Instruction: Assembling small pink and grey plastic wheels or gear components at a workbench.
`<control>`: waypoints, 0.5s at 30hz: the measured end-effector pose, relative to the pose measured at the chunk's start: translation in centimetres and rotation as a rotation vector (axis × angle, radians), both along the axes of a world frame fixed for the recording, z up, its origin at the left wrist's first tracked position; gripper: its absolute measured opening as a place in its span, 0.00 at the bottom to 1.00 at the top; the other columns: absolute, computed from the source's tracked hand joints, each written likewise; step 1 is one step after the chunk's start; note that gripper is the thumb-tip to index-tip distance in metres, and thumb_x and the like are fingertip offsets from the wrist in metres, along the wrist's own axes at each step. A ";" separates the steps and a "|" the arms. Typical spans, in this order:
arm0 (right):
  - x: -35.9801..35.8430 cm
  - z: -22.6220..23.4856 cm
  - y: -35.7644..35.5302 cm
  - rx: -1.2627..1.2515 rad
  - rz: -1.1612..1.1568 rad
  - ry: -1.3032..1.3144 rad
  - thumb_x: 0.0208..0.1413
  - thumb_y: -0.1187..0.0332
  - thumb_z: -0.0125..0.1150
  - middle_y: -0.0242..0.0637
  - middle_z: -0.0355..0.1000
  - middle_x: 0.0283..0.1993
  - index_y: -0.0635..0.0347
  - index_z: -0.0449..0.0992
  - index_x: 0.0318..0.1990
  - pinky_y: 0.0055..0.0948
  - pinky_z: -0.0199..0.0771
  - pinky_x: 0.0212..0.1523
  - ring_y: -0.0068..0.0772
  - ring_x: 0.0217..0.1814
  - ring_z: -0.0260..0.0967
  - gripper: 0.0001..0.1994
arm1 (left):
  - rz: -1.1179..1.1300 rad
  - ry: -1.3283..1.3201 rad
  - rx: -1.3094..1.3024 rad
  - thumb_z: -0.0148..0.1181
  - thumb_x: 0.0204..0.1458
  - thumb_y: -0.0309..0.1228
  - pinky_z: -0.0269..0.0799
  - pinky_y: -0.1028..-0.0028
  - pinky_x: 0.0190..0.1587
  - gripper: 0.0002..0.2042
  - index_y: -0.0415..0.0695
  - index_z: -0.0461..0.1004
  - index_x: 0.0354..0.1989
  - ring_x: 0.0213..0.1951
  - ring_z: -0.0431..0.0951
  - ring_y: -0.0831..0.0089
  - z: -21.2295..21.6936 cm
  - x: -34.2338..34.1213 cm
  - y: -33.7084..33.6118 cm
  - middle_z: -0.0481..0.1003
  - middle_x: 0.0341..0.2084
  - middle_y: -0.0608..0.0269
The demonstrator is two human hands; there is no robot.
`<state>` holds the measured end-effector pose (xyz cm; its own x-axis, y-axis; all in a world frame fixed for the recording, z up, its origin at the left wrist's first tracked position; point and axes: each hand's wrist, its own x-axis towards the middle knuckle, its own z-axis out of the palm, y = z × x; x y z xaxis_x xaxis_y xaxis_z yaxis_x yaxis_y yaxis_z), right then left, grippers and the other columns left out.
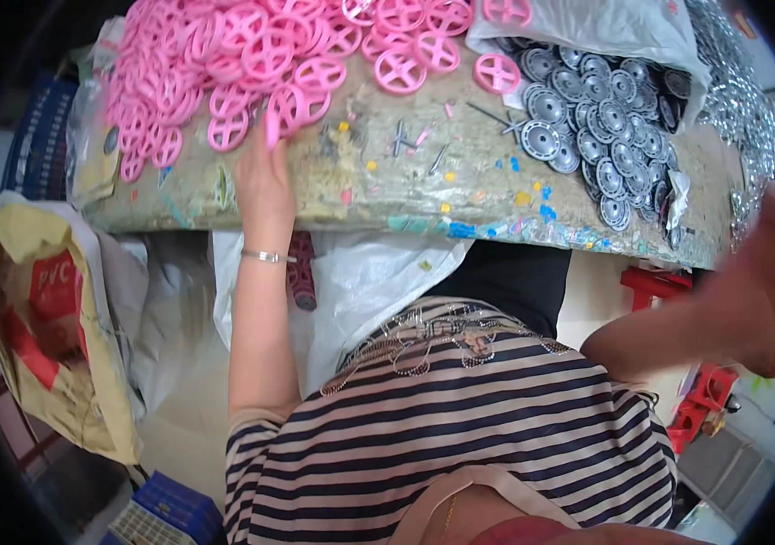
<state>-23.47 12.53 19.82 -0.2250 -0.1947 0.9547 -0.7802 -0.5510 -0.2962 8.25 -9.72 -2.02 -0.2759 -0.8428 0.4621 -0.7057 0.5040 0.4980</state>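
- Striped shirt (460,427) fills my near view; both forearms rise from it
- My left hand (265,173) lies on the worn table (387,195) at the pink wheels (251,54), fingers pinching one upright wheel (276,113)
- My right hand (760,300) is a blur at right; I cannot tell its grip
- Silver hubcaps (601,118) sit far right in an open bag; both heaps look large, so I judge most work remains

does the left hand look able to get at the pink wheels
Probably yes: the left hand already rests at the edge of the pink wheels on the worktable, fingertips at the nearest ones, with nothing between.
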 end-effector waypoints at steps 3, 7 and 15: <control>-2.7 -7.9 -6.5 0.866 -0.041 -0.359 0.58 0.71 0.52 0.36 0.74 0.39 0.60 0.77 0.44 0.26 0.67 0.49 0.28 0.47 0.68 0.10 | 0.096 0.135 0.191 0.46 0.61 0.32 0.68 0.61 0.47 0.15 0.38 0.68 0.52 0.44 0.74 0.54 0.9 1.1 1.6 0.74 0.42 0.47; -8.3 -17.4 -9.3 1.046 -0.209 -0.054 0.52 0.64 0.63 0.38 0.72 0.45 0.62 0.76 0.46 0.29 0.67 0.48 0.35 0.45 0.68 0.15 | 0.022 0.863 0.498 0.42 0.64 0.36 0.73 0.69 0.43 0.17 0.34 0.68 0.50 0.42 0.76 0.67 1.9 -0.6 3.2 0.75 0.41 0.53; -8.1 -18.9 -11.0 1.118 -0.482 0.194 0.40 0.62 0.71 0.43 0.67 0.41 0.59 0.71 0.39 0.42 0.67 0.45 0.50 0.46 0.65 0.20 | -0.226 1.247 0.957 0.42 0.64 0.36 0.78 0.65 0.42 0.17 0.35 0.66 0.51 0.42 0.78 0.64 3.5 -4.7 7.2 0.75 0.43 0.52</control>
